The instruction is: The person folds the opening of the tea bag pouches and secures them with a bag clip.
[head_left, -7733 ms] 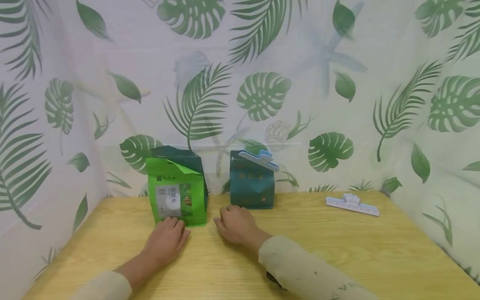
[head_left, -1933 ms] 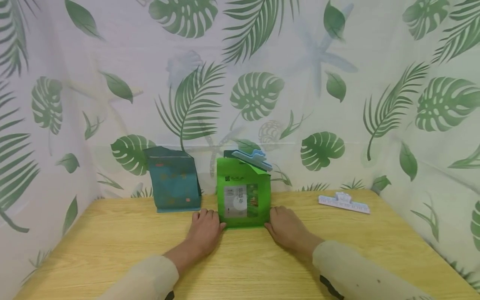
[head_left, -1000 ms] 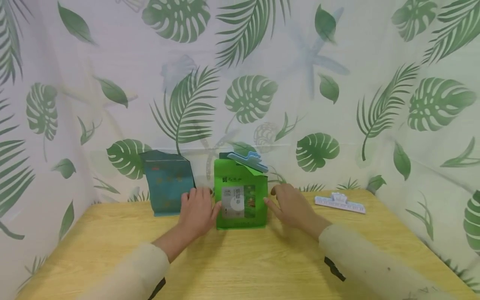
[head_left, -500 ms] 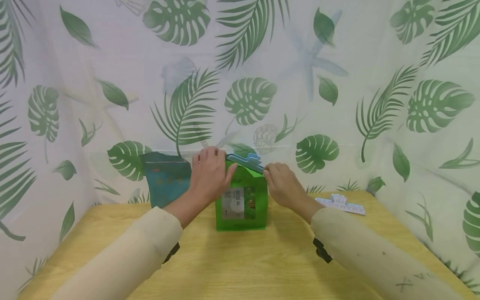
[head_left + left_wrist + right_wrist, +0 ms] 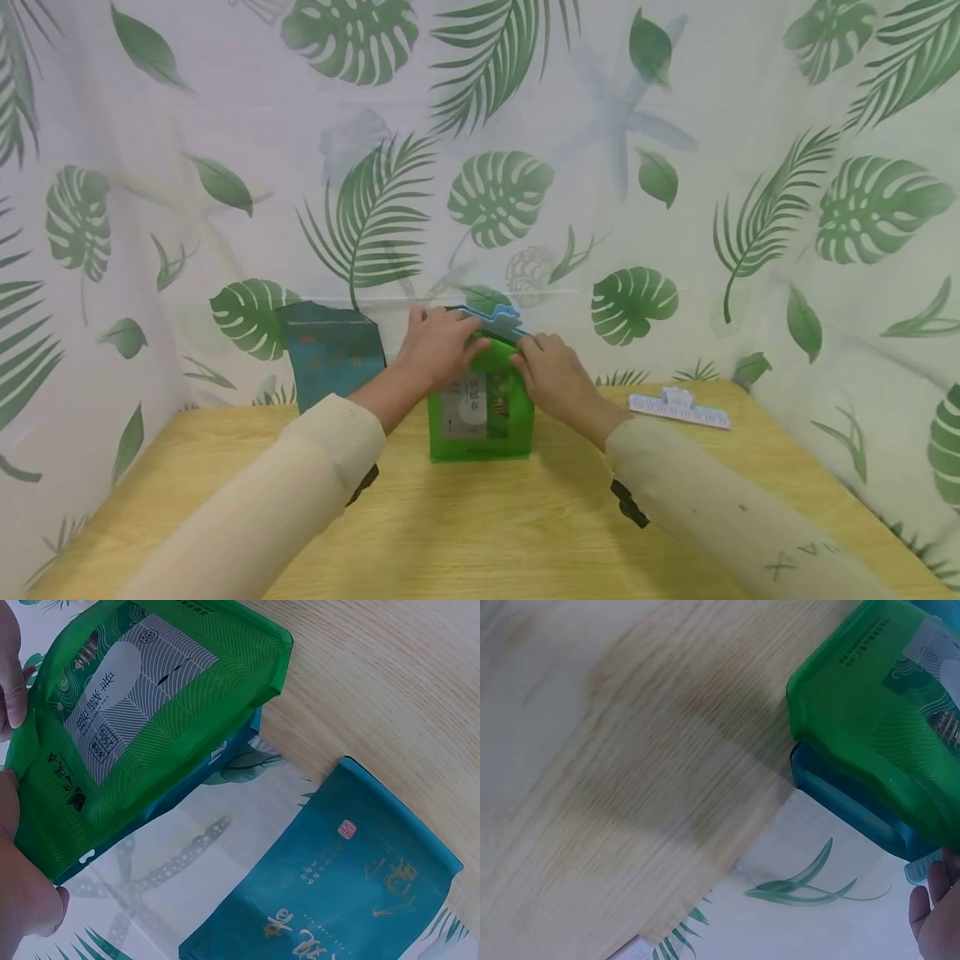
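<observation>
A bright green tea bag [image 5: 480, 437] stands upright mid-table, its top edge folded over. My left hand [image 5: 442, 346] grips its top left corner, and my right hand [image 5: 553, 375] pinches the folded top right side. In the left wrist view the green bag's printed label [image 5: 142, 686] faces the camera, with the fingers of both hands at its top edge. Directly behind it stands a teal tea bag [image 5: 855, 810], mostly hidden. A blue sealing clip [image 5: 501, 318] sits across that bag's top, just behind my fingers.
Another teal tea bag [image 5: 330, 350] stands to the left, partly behind my left forearm. A white-lilac sealing clip [image 5: 678, 406] lies on the wooden table [image 5: 495, 533] at the right. A leaf-print cloth [image 5: 570, 100] hangs behind and at both sides.
The green bag went from the left teal bag to in front of the clipped one. Both hands then rose from its lower sides to its top, where they now take hold.
</observation>
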Action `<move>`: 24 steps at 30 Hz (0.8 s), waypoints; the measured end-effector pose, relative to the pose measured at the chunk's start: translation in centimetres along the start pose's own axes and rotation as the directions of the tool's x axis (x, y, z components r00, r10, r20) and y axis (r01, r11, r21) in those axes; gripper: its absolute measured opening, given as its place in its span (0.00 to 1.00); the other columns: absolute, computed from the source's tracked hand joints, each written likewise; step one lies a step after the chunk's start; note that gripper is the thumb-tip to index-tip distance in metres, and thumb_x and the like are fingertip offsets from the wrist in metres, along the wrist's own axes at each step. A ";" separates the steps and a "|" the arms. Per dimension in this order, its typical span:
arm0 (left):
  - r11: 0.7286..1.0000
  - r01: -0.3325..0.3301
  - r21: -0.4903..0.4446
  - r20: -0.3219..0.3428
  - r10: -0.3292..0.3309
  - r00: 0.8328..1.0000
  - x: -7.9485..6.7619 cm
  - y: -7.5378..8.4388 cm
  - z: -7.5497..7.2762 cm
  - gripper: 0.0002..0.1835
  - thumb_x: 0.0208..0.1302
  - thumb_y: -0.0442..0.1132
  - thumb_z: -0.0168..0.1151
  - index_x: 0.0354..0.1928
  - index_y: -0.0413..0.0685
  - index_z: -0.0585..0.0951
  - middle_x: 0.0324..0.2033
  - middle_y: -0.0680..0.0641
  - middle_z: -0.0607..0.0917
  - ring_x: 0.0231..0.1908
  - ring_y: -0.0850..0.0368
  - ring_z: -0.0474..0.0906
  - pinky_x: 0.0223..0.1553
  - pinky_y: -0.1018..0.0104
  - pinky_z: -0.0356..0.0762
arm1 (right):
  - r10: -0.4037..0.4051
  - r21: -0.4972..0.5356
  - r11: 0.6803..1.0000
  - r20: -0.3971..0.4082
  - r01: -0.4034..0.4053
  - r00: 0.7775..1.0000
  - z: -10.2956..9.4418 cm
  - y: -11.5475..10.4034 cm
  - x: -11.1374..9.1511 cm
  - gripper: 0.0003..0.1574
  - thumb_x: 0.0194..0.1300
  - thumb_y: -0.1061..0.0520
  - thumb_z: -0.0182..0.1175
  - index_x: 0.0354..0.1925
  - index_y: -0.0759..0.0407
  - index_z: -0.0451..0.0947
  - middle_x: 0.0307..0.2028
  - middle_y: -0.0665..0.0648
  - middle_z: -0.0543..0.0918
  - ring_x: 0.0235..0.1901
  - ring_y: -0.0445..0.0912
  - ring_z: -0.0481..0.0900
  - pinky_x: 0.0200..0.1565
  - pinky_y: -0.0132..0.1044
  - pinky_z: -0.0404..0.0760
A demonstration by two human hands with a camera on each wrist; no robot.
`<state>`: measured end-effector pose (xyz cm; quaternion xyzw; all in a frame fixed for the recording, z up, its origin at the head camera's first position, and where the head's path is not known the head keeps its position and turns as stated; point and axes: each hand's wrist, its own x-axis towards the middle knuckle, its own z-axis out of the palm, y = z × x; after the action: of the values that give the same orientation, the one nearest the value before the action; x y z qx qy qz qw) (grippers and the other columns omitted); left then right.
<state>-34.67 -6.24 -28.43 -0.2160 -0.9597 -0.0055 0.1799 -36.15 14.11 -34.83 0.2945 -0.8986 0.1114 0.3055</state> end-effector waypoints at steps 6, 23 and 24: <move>0.998 -0.018 -0.057 -0.058 0.015 0.998 0.3 0.1 0.3 0.14 0.76 0.55 0.51 0.47 0.59 0.83 0.38 0.54 0.84 0.38 0.52 0.74 0.46 0.52 0.58 | -0.008 -0.053 0.999 -0.044 0.006 0.999 -0.1 0.2 0.3 0.14 0.74 0.51 0.57 0.34 0.60 0.74 0.27 0.57 0.74 0.28 0.52 0.71 0.30 0.45 0.73; 0.993 -0.039 -0.115 -0.134 0.023 0.991 -0.3 0.1 0.8 0.12 0.75 0.51 0.54 0.45 0.58 0.84 0.40 0.53 0.84 0.38 0.52 0.73 0.48 0.51 0.59 | 0.258 -0.156 0.960 0.160 -0.233 0.953 -5.2 12.6 -5.5 0.16 0.76 0.55 0.51 0.46 0.67 0.77 0.40 0.67 0.82 0.42 0.62 0.78 0.40 0.55 0.77; 0.992 -0.042 -0.117 -0.137 0.026 0.990 -0.3 0.1 0.8 0.12 0.75 0.51 0.54 0.45 0.58 0.84 0.40 0.53 0.84 0.38 0.51 0.73 0.48 0.51 0.60 | 0.288 -0.175 0.951 0.191 -0.256 0.938 -5.3 13.4 -6.3 0.16 0.75 0.56 0.51 0.47 0.68 0.76 0.42 0.69 0.81 0.44 0.64 0.78 0.41 0.56 0.77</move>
<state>-34.69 -6.19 -29.31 -0.2418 -0.9394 -0.0746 0.2312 -37.59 29.77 -34.76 0.1541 -0.9641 0.0535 0.2093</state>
